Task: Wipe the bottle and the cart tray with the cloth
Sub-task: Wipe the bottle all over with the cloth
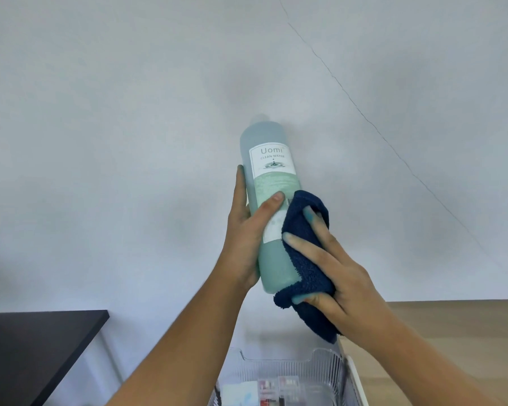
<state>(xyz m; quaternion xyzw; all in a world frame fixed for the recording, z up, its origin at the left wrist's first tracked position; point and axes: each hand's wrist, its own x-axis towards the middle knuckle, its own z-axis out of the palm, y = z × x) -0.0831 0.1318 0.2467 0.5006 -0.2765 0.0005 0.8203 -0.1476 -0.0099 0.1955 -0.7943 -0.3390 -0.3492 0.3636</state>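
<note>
A tall clear bottle (266, 148) of blue-green liquid with a white label is held up in front of the wall, tilted with its cap away from me. My left hand (247, 230) grips its lower half from the left, thumb across the label. My right hand (335, 276) presses a folded dark blue cloth (305, 230) against the bottle's right side and base. The cart tray (355, 379) shows only as a white edge at the bottom, below my hands.
A clear ribbed plastic bin (323, 364) with small packets inside sits at the bottom centre. A dark tabletop (33, 347) juts in at the lower left. Pale wall fills the background; wooden floor (452, 332) lies at the lower right.
</note>
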